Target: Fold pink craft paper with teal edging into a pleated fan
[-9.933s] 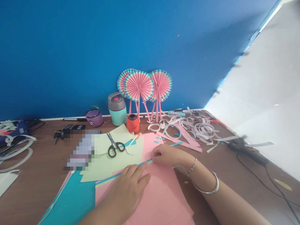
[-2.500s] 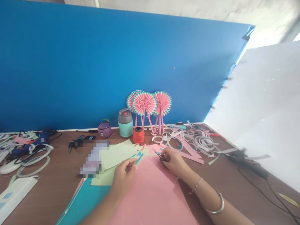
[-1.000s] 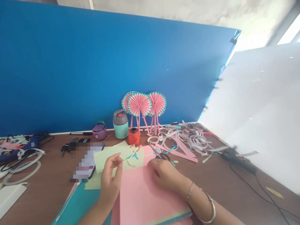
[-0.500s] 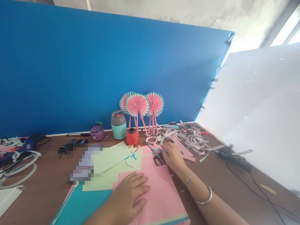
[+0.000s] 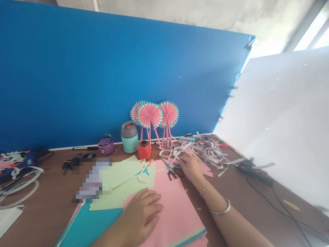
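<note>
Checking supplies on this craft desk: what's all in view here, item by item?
paper fans on sticks: 3, pink with teal edges, against the blue board
insulated bottle: 1, teal, grey lid, back of the table
ribbon spool: 1, orange-red, beside the bottle
lidded pot: 1, purple, left of the bottle
keys: 1 bunch, dark, back left
glue gun: 1, blue, far left
paper offcuts: many, white and pink, back right
scissors: 1, black handles, on the pink card
pink card: stack, centre front
pale green paper: several sheets, centre
teal card: 1 showing, front left
left hand: 1, flat on the pink card
right hand: 1, beside the scissors
</note>
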`<state>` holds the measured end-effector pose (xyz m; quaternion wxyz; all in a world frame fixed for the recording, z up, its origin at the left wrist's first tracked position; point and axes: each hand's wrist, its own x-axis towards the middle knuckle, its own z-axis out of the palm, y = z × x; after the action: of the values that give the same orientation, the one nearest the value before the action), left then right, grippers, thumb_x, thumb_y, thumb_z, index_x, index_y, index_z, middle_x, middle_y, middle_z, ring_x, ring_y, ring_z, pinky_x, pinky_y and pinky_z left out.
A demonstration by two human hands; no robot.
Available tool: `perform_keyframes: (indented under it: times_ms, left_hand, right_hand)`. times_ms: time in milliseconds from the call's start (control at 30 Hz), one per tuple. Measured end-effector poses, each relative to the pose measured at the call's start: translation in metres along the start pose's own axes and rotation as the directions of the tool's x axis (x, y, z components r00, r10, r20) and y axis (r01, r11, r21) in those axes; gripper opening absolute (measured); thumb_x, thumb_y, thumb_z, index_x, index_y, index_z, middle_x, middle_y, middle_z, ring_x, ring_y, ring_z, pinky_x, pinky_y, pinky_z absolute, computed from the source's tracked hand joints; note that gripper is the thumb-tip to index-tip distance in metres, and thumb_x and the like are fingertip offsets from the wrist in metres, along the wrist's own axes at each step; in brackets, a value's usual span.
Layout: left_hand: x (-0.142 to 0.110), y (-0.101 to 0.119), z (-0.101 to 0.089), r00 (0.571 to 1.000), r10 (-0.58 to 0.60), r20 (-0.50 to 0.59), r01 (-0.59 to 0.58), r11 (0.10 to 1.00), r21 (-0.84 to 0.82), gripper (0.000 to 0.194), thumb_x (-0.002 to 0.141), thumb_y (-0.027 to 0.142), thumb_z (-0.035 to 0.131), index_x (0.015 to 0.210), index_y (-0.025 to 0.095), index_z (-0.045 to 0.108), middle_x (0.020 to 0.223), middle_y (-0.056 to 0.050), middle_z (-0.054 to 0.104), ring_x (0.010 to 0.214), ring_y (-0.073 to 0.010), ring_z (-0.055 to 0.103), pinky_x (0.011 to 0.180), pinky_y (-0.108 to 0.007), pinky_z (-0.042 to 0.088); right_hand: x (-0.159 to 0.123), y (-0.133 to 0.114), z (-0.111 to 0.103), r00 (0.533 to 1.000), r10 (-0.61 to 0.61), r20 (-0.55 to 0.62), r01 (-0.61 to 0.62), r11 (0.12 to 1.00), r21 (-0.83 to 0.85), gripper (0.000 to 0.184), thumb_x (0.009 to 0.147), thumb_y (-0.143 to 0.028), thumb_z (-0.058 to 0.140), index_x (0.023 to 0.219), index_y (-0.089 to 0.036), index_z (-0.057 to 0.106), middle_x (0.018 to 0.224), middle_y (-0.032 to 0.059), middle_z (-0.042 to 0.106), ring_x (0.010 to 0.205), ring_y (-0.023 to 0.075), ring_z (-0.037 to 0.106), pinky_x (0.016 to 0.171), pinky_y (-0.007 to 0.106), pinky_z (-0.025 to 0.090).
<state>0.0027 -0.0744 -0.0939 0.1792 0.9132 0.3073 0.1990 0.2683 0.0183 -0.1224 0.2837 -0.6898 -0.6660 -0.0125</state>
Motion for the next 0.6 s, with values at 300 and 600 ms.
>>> perform_keyframes:
  times_ms: [300,600]
  left_hand:
    - [0.000,-0.006,0.004,0.998,0.040,-0.046,-0.040,0.999,0.010,0.029,0.081,0.019,0.051,0.104,0.027,0.065,0.116,-0.007,0.063,0.108,-0.0239,0.056,0.096,-0.043,0.044]
    - [0.001,-0.006,0.005,0.996,0.048,-0.069,-0.046,0.999,0.029,0.027,0.081,0.020,0.053,0.103,0.027,0.066,0.114,-0.007,0.065,0.106,-0.0237,0.058,0.093,-0.040,0.048]
  right_hand:
    - [0.004,0.020,0.007,0.987,0.037,-0.157,-0.049,0.996,-0.078,0.034,0.084,-0.019,0.040,0.113,-0.014,0.058,0.122,0.0164,0.051,0.117,0.0288,0.042,0.096,0.044,0.034]
    - [0.008,0.036,0.013,0.972,0.093,-0.214,-0.113,0.990,-0.082,0.034,0.083,-0.020,0.040,0.111,-0.014,0.059,0.121,0.0154,0.053,0.114,0.0282,0.045,0.095,0.043,0.035]
